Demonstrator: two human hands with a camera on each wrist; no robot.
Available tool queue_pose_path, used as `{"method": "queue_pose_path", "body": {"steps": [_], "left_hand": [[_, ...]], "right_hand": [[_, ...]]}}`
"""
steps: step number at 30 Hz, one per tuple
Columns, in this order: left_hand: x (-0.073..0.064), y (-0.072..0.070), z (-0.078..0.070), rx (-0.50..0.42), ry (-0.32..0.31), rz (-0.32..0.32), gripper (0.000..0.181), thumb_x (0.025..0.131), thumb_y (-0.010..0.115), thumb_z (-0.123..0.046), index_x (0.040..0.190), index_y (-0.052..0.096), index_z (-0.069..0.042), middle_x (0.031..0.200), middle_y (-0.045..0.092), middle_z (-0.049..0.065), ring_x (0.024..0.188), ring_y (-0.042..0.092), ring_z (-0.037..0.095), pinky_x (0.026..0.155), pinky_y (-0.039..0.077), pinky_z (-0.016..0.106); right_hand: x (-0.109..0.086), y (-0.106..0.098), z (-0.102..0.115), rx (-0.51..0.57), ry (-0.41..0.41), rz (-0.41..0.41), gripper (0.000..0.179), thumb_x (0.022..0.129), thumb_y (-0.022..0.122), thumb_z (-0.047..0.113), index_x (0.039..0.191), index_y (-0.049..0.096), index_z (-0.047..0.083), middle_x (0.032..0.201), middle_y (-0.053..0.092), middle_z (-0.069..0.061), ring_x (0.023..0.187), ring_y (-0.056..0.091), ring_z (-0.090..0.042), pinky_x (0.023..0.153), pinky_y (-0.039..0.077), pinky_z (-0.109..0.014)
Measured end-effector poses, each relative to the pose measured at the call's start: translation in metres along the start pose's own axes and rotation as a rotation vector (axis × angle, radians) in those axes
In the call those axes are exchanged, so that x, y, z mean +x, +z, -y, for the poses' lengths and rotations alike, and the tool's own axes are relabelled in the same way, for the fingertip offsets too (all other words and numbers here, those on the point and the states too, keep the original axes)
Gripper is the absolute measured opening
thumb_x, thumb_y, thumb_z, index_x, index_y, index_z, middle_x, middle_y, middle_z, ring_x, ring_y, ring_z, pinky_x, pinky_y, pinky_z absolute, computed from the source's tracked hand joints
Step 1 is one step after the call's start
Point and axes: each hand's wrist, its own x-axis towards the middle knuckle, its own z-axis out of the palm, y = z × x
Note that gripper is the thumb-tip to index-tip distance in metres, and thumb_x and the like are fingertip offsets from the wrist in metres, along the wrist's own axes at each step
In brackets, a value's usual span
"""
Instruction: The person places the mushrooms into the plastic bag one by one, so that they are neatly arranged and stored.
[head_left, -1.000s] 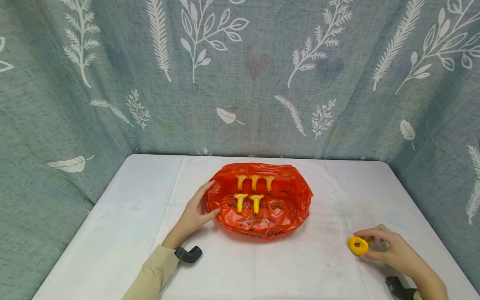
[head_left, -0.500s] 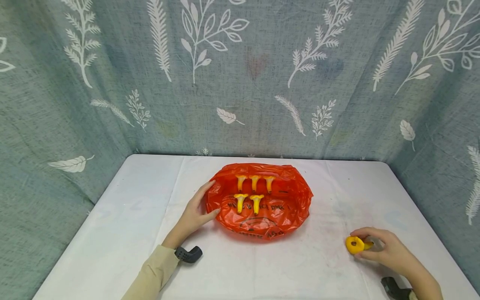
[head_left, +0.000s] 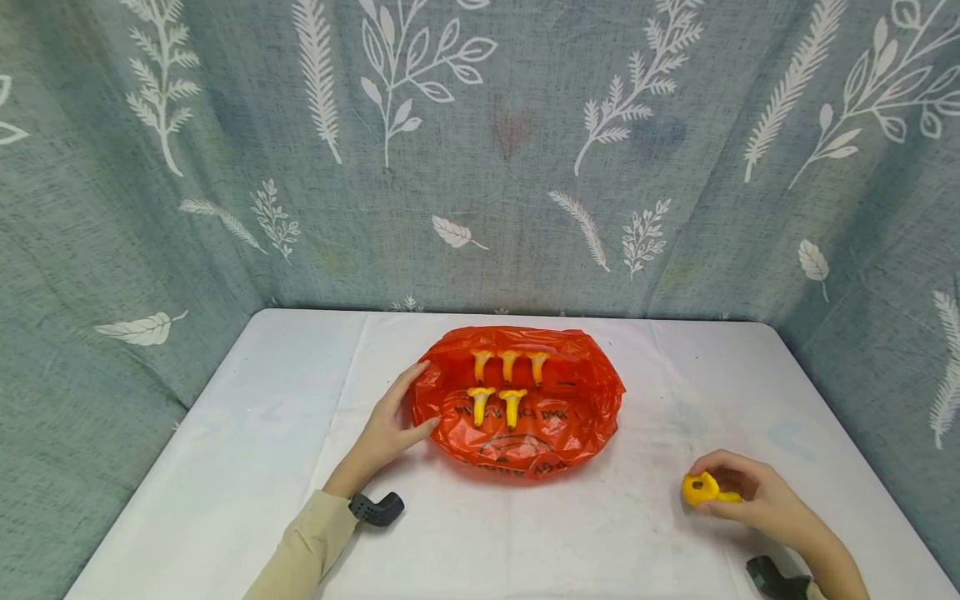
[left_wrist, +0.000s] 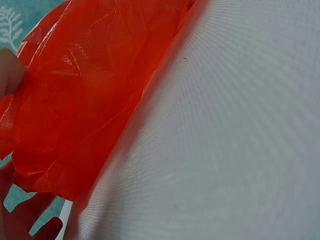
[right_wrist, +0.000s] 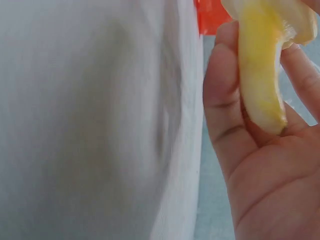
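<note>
A red plastic bag [head_left: 570, 425] stands with its mouth spread wide on the white table. Inside it, several yellow trumpet-shaped mushrooms [head_left: 512, 407] lie in two rows, stems toward the person. My left hand [head_left: 386, 429] holds the bag's left rim, its thumb and fingers apart along the edge. In the left wrist view the bag's red side [left_wrist: 85, 100] fills the upper left, with part of the hand hidden. To the right, above the table, my right hand [head_left: 757, 500] pinches another yellow mushroom [head_left: 700, 490], cap to the left. Its pale stem [right_wrist: 260, 75] points toward the palm.
The white tabletop [head_left: 600, 533] extends around the bag and between the hands. A grey-green curtain [head_left: 480, 192] with white leaf prints hangs behind and at both sides. Each wrist wears a dark camera, such as the left wrist camera [head_left: 377, 508].
My right hand has shifted slightly left with the mushroom, which has turned so that more of its stem shows. The left hand, the bag and the mushrooms inside stay put.
</note>
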Motion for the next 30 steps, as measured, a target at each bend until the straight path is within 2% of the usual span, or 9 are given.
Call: {"method": "queue_pose_path", "body": {"steps": [4, 6, 15, 22, 25, 30], "left_hand": [[-0.001, 0.002, 0.021, 0.014, -0.004, -0.007, 0.084, 0.082, 0.078, -0.003, 0.153, 0.034, -0.009, 0.153, 0.039, 0.012, 0.142, 0.034, 0.032, 0.116, 0.028, 0.040], [0.000, 0.002, 0.024, 0.009, -0.004, -0.005, 0.084, 0.082, 0.079, -0.006, 0.153, 0.035, -0.013, 0.154, 0.039, 0.010, 0.142, 0.034, 0.029, 0.116, 0.028, 0.042], [-0.001, 0.001, 0.025, -0.004, 0.001, 0.001, 0.084, 0.083, 0.078, -0.011, 0.154, 0.035, -0.016, 0.155, 0.038, 0.005, 0.143, 0.032, 0.026, 0.117, 0.025, 0.036], [-0.002, 0.001, 0.026, -0.003, 0.002, -0.001, 0.084, 0.083, 0.079, -0.009, 0.154, 0.035, -0.015, 0.155, 0.038, 0.007, 0.143, 0.033, 0.028, 0.117, 0.026, 0.036], [-0.002, 0.002, 0.023, -0.010, -0.006, -0.002, 0.084, 0.082, 0.079, -0.007, 0.154, 0.034, -0.013, 0.155, 0.038, 0.009, 0.143, 0.032, 0.029, 0.117, 0.024, 0.034], [0.000, -0.002, -0.006, -0.013, -0.014, 0.005, 0.081, 0.082, 0.077, 0.001, 0.151, 0.035, 0.001, 0.152, 0.038, 0.020, 0.142, 0.033, 0.037, 0.115, 0.024, 0.025]], "right_hand": [[0.002, 0.003, 0.001, 0.047, 0.008, 0.008, 0.029, 0.085, 0.074, 0.000, 0.112, 0.063, 0.001, 0.103, 0.068, -0.004, 0.086, 0.062, -0.015, 0.077, 0.054, -0.022], [0.003, 0.005, 0.002, 0.061, 0.014, 0.013, 0.029, 0.085, 0.074, -0.001, 0.112, 0.063, 0.001, 0.103, 0.067, -0.004, 0.085, 0.062, -0.016, 0.077, 0.054, -0.022], [0.005, 0.010, 0.004, 0.121, 0.036, 0.029, 0.028, 0.086, 0.074, 0.000, 0.112, 0.063, -0.001, 0.103, 0.068, -0.004, 0.087, 0.062, -0.015, 0.078, 0.056, -0.024], [0.008, 0.010, 0.001, 0.206, 0.050, 0.067, 0.029, 0.085, 0.071, -0.006, 0.112, 0.061, -0.006, 0.105, 0.068, -0.001, 0.088, 0.065, -0.012, 0.075, 0.059, -0.031], [0.009, 0.011, 0.003, 0.206, 0.080, 0.065, 0.028, 0.086, 0.069, -0.007, 0.113, 0.061, -0.007, 0.106, 0.068, 0.000, 0.089, 0.065, -0.010, 0.072, 0.060, -0.034], [0.013, 0.015, 0.009, 0.150, 0.117, 0.028, 0.028, 0.087, 0.071, -0.001, 0.114, 0.064, -0.005, 0.108, 0.068, -0.007, 0.090, 0.065, -0.011, 0.071, 0.060, -0.034]]}}
